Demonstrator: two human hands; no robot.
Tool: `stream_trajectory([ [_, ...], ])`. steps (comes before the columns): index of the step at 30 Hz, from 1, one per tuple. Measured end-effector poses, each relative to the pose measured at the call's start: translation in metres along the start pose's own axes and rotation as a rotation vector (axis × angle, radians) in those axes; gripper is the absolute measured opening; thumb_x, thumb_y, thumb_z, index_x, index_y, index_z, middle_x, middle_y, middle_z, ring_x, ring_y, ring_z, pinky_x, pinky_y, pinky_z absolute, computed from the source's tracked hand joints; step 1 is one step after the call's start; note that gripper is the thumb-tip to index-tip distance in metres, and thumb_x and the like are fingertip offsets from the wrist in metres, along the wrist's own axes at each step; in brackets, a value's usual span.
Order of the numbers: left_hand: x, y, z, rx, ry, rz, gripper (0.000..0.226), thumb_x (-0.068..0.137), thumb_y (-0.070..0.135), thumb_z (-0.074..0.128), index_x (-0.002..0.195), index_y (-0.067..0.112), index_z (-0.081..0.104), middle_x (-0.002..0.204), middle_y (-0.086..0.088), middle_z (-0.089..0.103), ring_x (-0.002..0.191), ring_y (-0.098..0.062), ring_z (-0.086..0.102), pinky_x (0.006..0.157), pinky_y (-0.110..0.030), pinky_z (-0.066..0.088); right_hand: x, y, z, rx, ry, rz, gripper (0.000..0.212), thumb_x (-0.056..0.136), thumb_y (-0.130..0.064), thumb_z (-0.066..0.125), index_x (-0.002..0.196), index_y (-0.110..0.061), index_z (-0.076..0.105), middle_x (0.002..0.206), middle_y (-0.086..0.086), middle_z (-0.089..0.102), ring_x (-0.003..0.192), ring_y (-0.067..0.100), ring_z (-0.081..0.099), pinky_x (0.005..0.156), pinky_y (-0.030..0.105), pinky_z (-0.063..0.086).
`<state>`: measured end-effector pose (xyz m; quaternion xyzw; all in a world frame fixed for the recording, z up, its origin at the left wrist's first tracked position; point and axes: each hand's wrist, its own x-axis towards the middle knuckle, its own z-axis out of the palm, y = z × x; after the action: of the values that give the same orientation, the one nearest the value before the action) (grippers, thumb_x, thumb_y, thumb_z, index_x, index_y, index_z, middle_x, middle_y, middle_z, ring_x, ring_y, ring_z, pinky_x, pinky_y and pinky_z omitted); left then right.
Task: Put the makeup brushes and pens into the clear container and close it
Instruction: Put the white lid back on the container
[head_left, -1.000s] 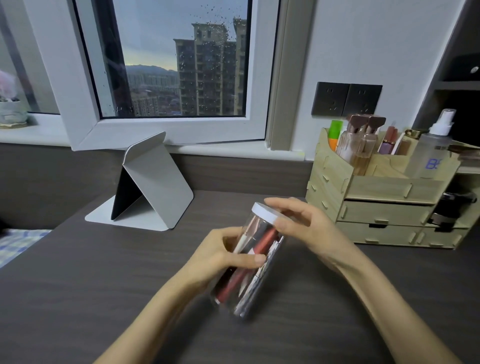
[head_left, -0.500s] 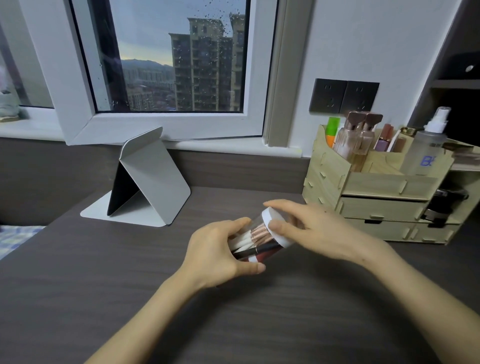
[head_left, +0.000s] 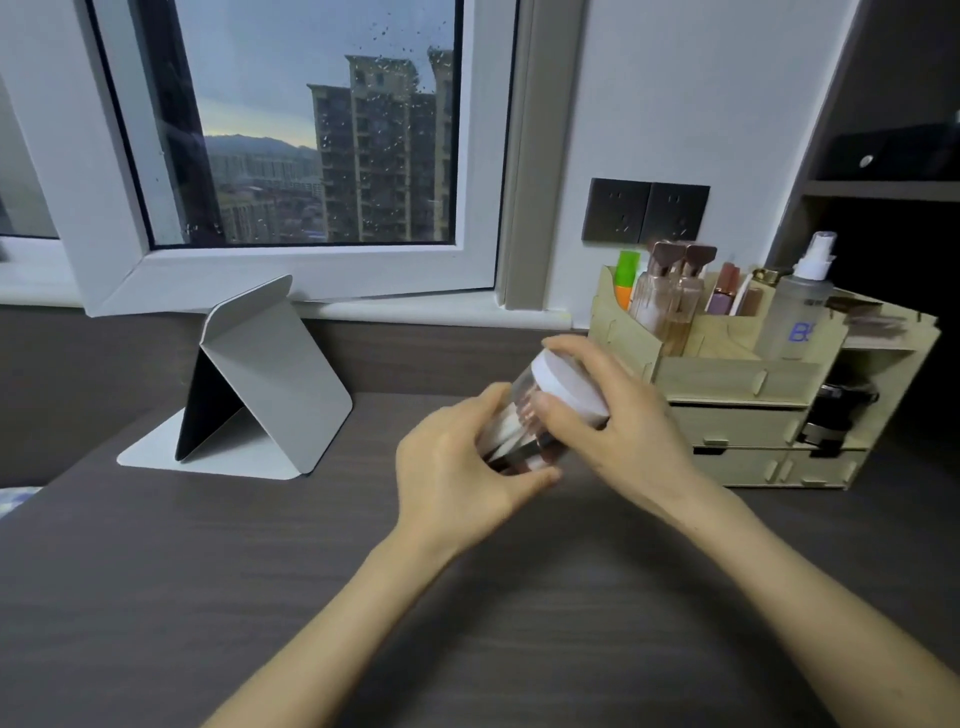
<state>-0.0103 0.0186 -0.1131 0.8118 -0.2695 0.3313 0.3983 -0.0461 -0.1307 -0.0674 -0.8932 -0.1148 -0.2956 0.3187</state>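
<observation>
While the left hand (head_left: 457, 478) wraps around the lower body of the clear container (head_left: 524, 415), thumb in front and fingers behind, the container tilts with its long axis running from lower left up to upper right, its white lid (head_left: 569, 387) pointing up and away toward the wooden organizer (head_left: 727, 374). The right hand (head_left: 623, 421) is clamped on that lid, thumb on the near rim and fingers curled over the far side. The container sits between both hands, above the dark desk (head_left: 208, 571), with brushes (head_left: 511, 434) blurred inside.
</observation>
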Motion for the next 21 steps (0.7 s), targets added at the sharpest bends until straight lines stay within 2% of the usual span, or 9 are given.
stream_trajectory([
  [2,0.022,0.020,0.011,-0.108,0.030,0.034,0.056,0.059,0.054,0.069,0.108,0.030,0.058,0.087,0.011,0.068,0.079,-0.007,0.060,0.067,-0.032,0.050,0.005,0.000,-0.011,0.065,0.168,0.014,0.060,0.071,-0.049,0.068,0.126,-0.035,0.048,0.122,-0.014,0.051,0.110,0.002,0.047,0.087,0.014,0.042],
  [4,0.043,0.036,0.024,-0.249,-0.022,0.082,0.068,0.062,0.050,0.071,0.123,0.026,0.052,0.110,0.004,0.065,0.100,-0.012,0.057,0.083,-0.033,0.048,0.011,0.002,-0.030,0.080,0.321,-0.006,0.058,0.071,-0.042,0.072,0.124,-0.033,0.050,0.124,-0.011,0.052,0.112,0.002,0.047,0.088,0.005,0.039],
  [6,0.063,0.048,0.035,-0.311,-0.096,0.128,0.080,0.063,0.046,0.074,0.134,0.028,0.041,0.133,-0.004,0.048,0.122,-0.017,0.040,0.100,-0.032,0.033,0.017,0.009,-0.051,0.085,0.436,-0.019,0.054,0.073,-0.038,0.072,0.122,-0.028,0.051,0.123,-0.007,0.053,0.114,0.006,0.049,0.091,0.006,0.039],
  [7,0.073,0.053,0.039,-0.308,-0.128,0.137,0.080,0.064,0.045,0.073,0.135,0.032,0.038,0.137,-0.005,0.040,0.126,-0.018,0.032,0.102,-0.034,0.028,0.019,0.013,-0.062,0.076,0.479,-0.025,0.054,0.073,-0.039,0.071,0.122,-0.026,0.051,0.122,-0.007,0.052,0.114,0.006,0.049,0.093,0.010,0.040],
  [9,0.090,0.059,0.048,-0.324,-0.176,0.157,0.071,0.069,0.040,0.068,0.134,0.034,0.040,0.133,-0.006,0.041,0.123,-0.019,0.032,0.103,-0.041,0.029,0.023,0.025,-0.082,0.027,0.551,-0.042,0.055,0.075,-0.038,0.070,0.124,-0.024,0.050,0.122,-0.009,0.049,0.113,-0.004,0.047,0.096,0.010,0.038],
  [11,0.105,0.063,0.058,-0.463,-0.250,0.160,0.059,0.072,0.027,0.062,0.130,0.028,0.048,0.124,-0.006,0.049,0.116,-0.020,0.043,0.099,-0.043,0.037,0.028,0.038,-0.099,-0.042,0.610,-0.062,0.055,0.076,-0.031,0.072,0.126,-0.021,0.051,0.123,-0.007,0.046,0.106,-0.013,0.043,0.093,-0.001,0.032],
  [16,0.135,0.082,0.092,-0.584,-0.397,0.106,0.055,0.079,-0.009,0.044,0.126,0.017,0.053,0.126,-0.006,0.054,0.120,-0.019,0.046,0.099,-0.034,0.040,0.043,0.075,-0.127,-0.198,0.596,-0.082,0.056,0.078,-0.023,0.073,0.129,-0.015,0.054,0.134,0.014,0.044,0.120,0.005,0.038,0.098,-0.004,0.028],
  [19,0.147,0.087,0.117,-0.599,-0.472,0.088,0.058,0.080,-0.010,0.042,0.127,0.022,0.052,0.127,-0.006,0.057,0.116,-0.019,0.051,0.097,-0.038,0.044,0.049,0.095,-0.138,-0.280,0.561,-0.100,0.056,0.078,-0.022,0.073,0.130,-0.014,0.055,0.136,0.015,0.042,0.124,0.009,0.037,0.101,-0.001,0.026],
  [21,0.149,0.090,0.127,-0.646,-0.522,0.053,0.056,0.082,-0.010,0.043,0.127,0.022,0.051,0.129,-0.007,0.056,0.116,-0.018,0.052,0.094,-0.030,0.046,0.050,0.107,-0.142,-0.328,0.521,-0.120,0.056,0.077,-0.023,0.073,0.129,-0.011,0.055,0.136,0.018,0.042,0.127,0.019,0.039,0.105,0.012,0.030],
])
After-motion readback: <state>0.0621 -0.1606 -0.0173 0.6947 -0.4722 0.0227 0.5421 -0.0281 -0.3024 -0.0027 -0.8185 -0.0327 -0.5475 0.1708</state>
